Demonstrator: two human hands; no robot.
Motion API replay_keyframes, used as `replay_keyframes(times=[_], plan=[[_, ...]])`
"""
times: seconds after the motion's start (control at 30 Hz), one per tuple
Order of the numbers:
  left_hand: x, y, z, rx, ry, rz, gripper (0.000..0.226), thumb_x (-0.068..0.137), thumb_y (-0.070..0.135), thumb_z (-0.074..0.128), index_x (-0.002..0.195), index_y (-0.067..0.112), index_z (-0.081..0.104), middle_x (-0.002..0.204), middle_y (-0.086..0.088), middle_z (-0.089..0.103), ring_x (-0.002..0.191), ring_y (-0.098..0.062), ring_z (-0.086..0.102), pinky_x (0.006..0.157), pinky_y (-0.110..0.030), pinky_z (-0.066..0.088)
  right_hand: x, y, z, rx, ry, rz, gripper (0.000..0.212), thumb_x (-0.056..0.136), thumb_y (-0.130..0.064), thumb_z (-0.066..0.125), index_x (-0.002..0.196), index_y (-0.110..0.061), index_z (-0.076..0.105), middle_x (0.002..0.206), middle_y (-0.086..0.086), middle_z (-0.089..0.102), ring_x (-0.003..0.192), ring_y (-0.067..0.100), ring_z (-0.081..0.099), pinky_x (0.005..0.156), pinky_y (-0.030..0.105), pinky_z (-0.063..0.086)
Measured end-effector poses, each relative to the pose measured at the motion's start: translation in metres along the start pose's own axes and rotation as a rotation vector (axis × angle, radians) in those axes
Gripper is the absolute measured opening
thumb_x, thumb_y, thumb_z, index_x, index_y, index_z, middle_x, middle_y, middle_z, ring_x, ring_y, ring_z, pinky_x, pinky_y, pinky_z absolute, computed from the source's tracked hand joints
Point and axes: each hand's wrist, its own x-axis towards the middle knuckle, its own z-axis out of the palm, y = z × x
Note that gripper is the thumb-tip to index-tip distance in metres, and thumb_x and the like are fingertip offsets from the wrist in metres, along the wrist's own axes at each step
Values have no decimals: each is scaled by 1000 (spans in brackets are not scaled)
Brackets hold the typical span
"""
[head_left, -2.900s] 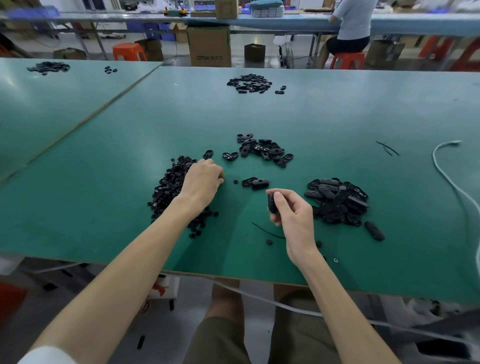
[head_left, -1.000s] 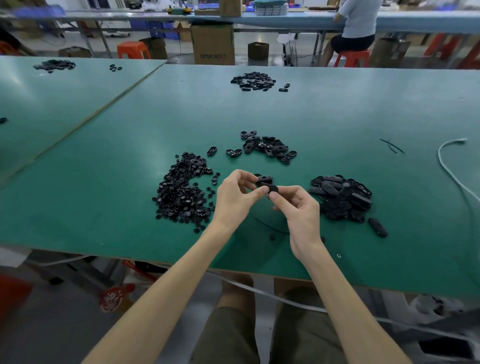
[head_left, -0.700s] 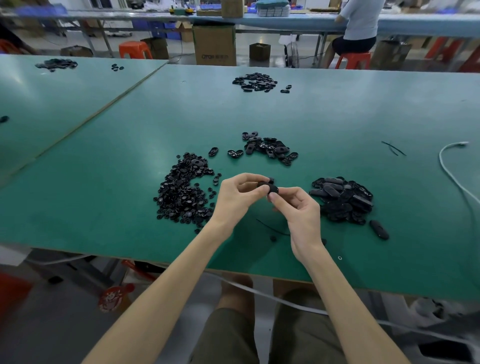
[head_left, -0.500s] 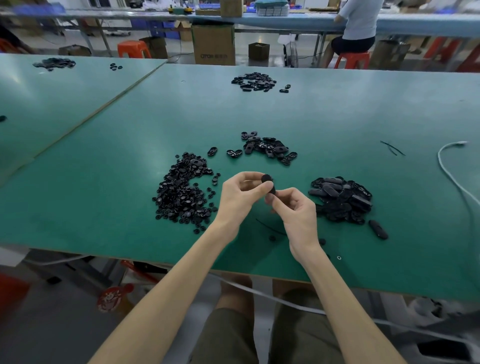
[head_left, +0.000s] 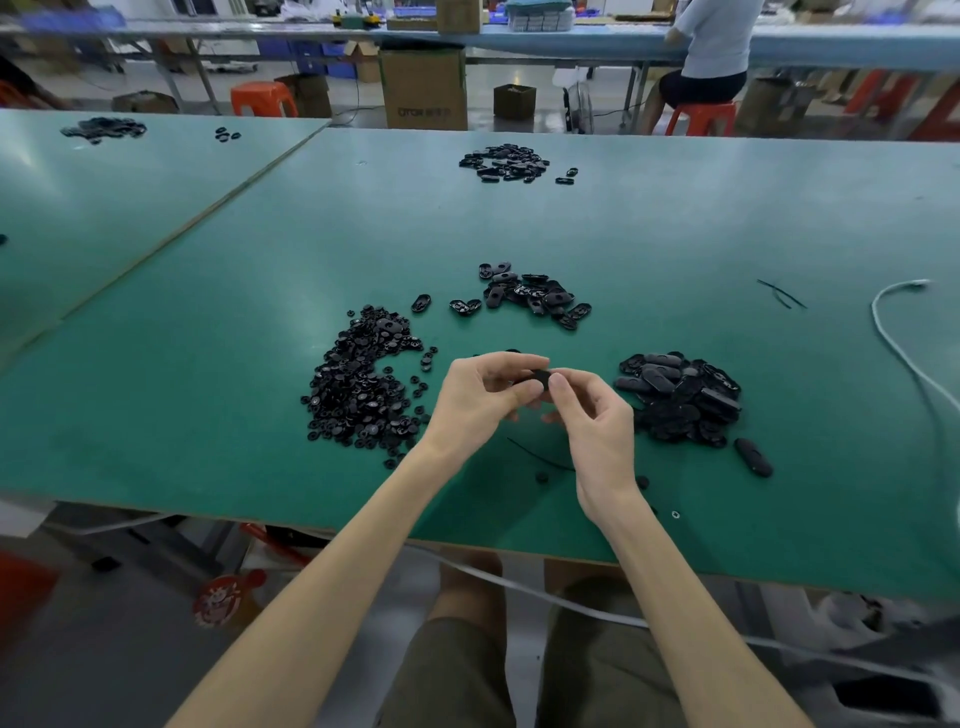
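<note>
Black plastic part: small, dark and matt. Only a rounded edge shows between the fingertips, and the rest is hidden. It is held in the air above the green table, over its front-centre area.

Left hand: pinches the part from the left, fingers curled over it.
Right hand: pinches the same part from the right, thumb tip against it.

Thin black strand: on the table near its front edge.
Heap of small round black pieces: front of the table, left of centre.
Heap of oval black shells: front of the table, right of centre. One loose oval shell lies just beside it.
White cable: along the table's right side.
Middle pile of open oval pieces: centre of the table.
Far pile: near the table's back edge.
</note>
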Motion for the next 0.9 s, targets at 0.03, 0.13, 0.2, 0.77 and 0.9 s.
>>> replay_keyframes(times=[0.03,0.13,0.2,0.77,0.9], plan=[[-1,0,0,3,-9,-2,23,91,-1,73,112,8,77,94,-4,80,76,-13,74,62,-21,52,0,0,0,-4,0,-3,8,101,-18,68,99,-19,76,93,1,78,91,16,72,75,25,58],[-2,0,-3,-16,-28,-6,22,91,-1,73,111,8,77,99,-6,80,83,-17,77,66,-22,56,0,1,0,5,13,2,8,100,-16,70,96,-18,76,91,2,78,90,18,72,74,26,57],[-2,1,-6,-20,-41,-7,22,91,-1,73,111,9,78,99,-5,80,85,-20,77,70,-25,59,1,1,0,1,15,4,7,100,-18,70,97,-17,76,92,4,78,89,18,71,74,26,57],[0,1,1,122,67,-6,25,88,-5,67,98,13,81,89,-5,80,84,-27,77,88,-44,62,-1,-1,1,-25,-27,0,6,99,-12,71,95,-13,75,87,2,78,84,13,72,70,21,55],[1,1,7,172,89,0,25,86,-5,66,98,10,81,89,-6,80,88,-32,75,90,-50,60,0,1,1,-37,-17,-4,7,99,-12,71,93,-15,75,85,1,78,81,12,70,71,22,55]])
